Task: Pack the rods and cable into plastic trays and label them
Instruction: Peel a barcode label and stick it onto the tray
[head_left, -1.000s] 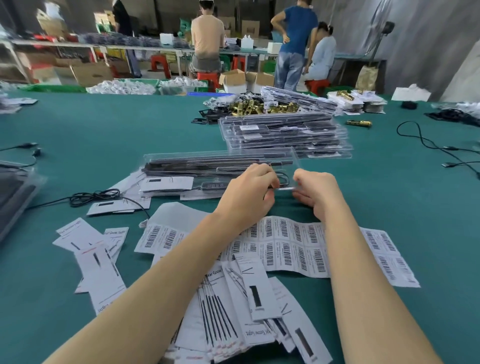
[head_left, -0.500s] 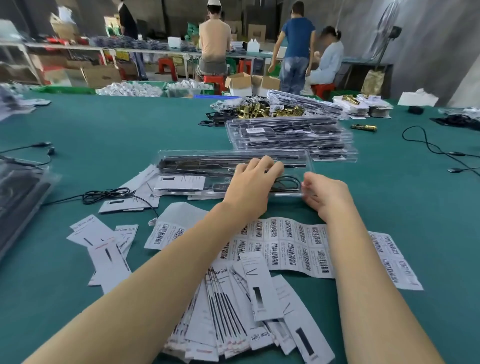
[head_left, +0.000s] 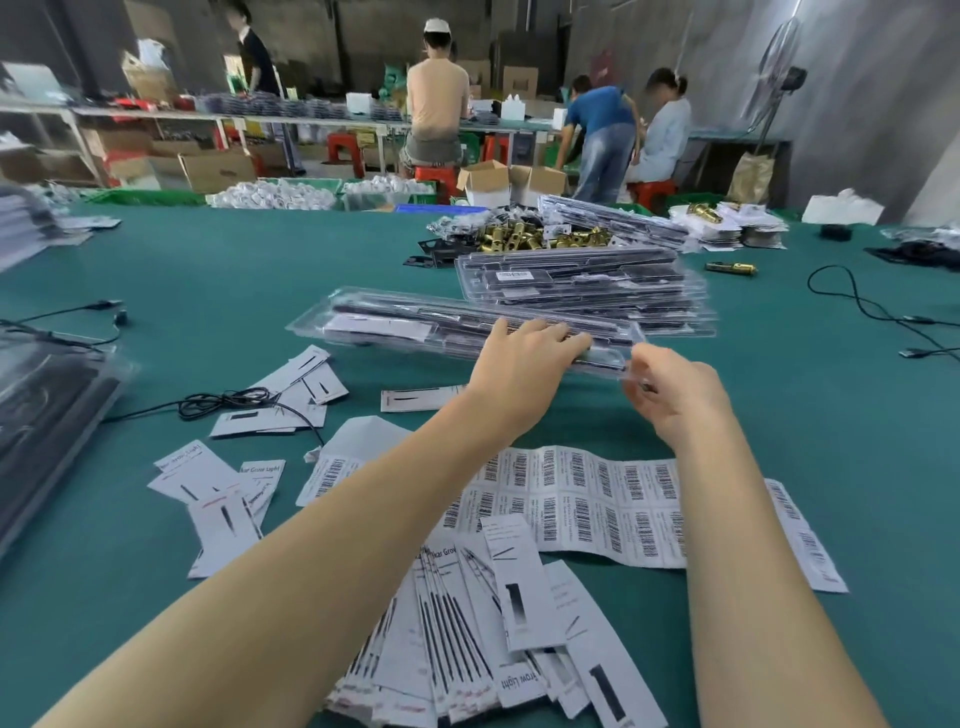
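The green table (head_left: 218, 270) spreads under everything; a stack of packed trays (head_left: 582, 288) sits toward its far side, just behind the clear plastic tray (head_left: 395, 325) with dark rods inside; the barcode label sheet (head_left: 587, 499) lies near the body, a loose black cable (head_left: 223, 402) to its left; the left hand (head_left: 514, 374) rests on the tray's near right part, fingers straight; the right hand (head_left: 675, 395) pinches the tray's right end with curled fingers
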